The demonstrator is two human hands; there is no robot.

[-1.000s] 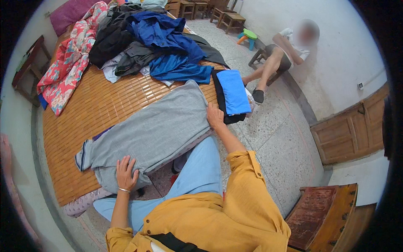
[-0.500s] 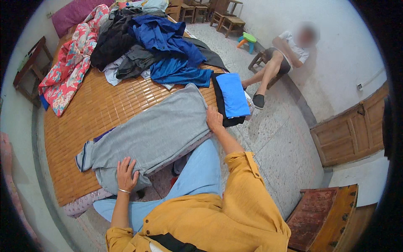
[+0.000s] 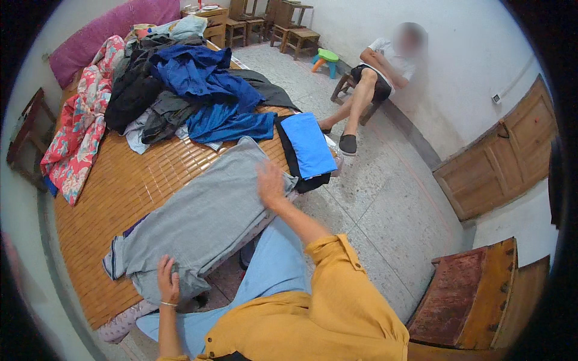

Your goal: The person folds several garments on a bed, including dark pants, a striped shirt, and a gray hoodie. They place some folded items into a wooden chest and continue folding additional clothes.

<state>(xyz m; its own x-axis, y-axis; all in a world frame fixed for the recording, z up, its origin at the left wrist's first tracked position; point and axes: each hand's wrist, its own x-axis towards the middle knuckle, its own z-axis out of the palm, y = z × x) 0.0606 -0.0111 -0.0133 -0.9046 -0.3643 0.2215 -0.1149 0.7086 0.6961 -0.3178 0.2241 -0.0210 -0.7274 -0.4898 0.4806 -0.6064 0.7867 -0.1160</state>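
Note:
A grey short-sleeved knit shirt (image 3: 192, 210) with a dark-striped band at its left end lies folded lengthwise across the bed's near edge. My left hand (image 3: 168, 281) is at its lower left part, fingers extended and holding nothing. Over the shirt's right end is my right hand (image 3: 271, 183), open and slightly blurred by motion; whether it touches the cloth I cannot tell. Just right of the shirt, a folded bright blue garment (image 3: 309, 144) rests on a folded black one (image 3: 313, 182). A bit of purple cloth (image 3: 135, 226) peeks out beneath the shirt's far side.
Beyond the shirt, a heap of dark and blue clothes (image 3: 198, 75) covers the bamboo mat (image 3: 90, 253), beside a red floral quilt (image 3: 84, 120). A person (image 3: 379, 72) sits by the right wall. A red-brown wooden chest (image 3: 448, 298) stands near right; stools (image 3: 301, 41) line the back.
My right hand has left the shirt's right edge and moved left over the cloth. My left hand has turned more edge-on at the lower left. The whole view has shifted slightly.

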